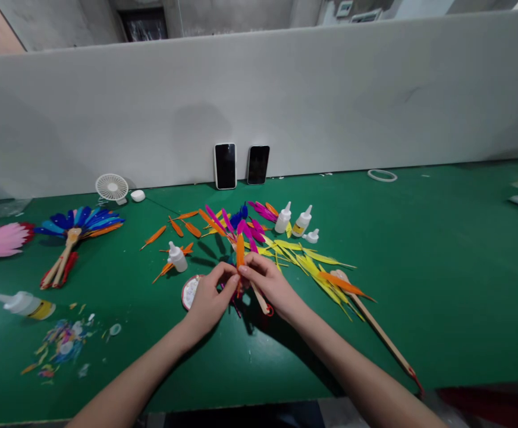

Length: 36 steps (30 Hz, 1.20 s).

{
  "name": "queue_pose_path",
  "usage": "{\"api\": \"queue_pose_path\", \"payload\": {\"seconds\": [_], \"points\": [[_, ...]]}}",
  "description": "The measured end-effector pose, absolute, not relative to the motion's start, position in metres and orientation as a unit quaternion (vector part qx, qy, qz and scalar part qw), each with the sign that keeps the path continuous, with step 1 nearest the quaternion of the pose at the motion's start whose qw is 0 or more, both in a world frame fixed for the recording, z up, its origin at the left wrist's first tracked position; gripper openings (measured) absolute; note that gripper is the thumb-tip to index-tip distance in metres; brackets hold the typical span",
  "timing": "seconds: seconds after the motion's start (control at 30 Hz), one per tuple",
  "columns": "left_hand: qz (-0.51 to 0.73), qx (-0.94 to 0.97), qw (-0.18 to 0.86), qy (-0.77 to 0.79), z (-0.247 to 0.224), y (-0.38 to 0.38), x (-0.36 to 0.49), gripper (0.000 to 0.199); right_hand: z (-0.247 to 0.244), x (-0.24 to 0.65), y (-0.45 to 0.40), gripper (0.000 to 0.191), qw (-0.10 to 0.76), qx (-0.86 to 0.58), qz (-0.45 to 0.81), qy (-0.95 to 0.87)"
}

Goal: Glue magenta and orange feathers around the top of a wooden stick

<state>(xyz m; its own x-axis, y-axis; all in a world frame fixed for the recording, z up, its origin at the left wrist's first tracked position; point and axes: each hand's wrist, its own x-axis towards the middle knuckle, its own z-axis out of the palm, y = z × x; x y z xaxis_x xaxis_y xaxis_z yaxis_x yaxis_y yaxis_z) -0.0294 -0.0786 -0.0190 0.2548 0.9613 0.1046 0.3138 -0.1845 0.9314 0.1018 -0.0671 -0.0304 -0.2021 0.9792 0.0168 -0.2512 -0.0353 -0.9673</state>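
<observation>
Near the middle of the table, my left hand [214, 297] pinches the lower end of an upright orange feather [240, 249]. My right hand [270, 285] closes on the same feather from the other side, its thumb and fingers against the base. Below and between the hands shows a short wooden handle [259, 297] with a red loop at its end. Magenta and orange feathers fan out behind my fingertips. A small round dish [190, 292] is partly hidden by my left hand. How the handle is supported is hidden by my hands.
Yellow feathers [303, 258] lie right of centre, beside a long wooden stick [383, 333]. White glue bottles [282, 218] stand behind. At left are a blue feather fan [74, 229], a lying bottle [27, 305] and scraps [65, 340]. Two phones [225, 166] lean on the white partition [330, 107].
</observation>
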Motion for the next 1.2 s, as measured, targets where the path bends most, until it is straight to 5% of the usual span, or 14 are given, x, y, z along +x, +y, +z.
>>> {"api": "queue_pose_path", "payload": {"seconds": [0.73,1.2], "points": [[0.360,0.766,0.254,0.468,-0.025,-0.084,-0.027,0.014,-0.030,0.105,-0.065,0.024,0.540,-0.416,0.554,-0.477],[0.351,0.708,0.387,0.475,-0.021,-0.080,-0.026,0.010,-0.022,0.110,-0.065,0.027,0.552,-0.409,0.554,-0.470]]}}
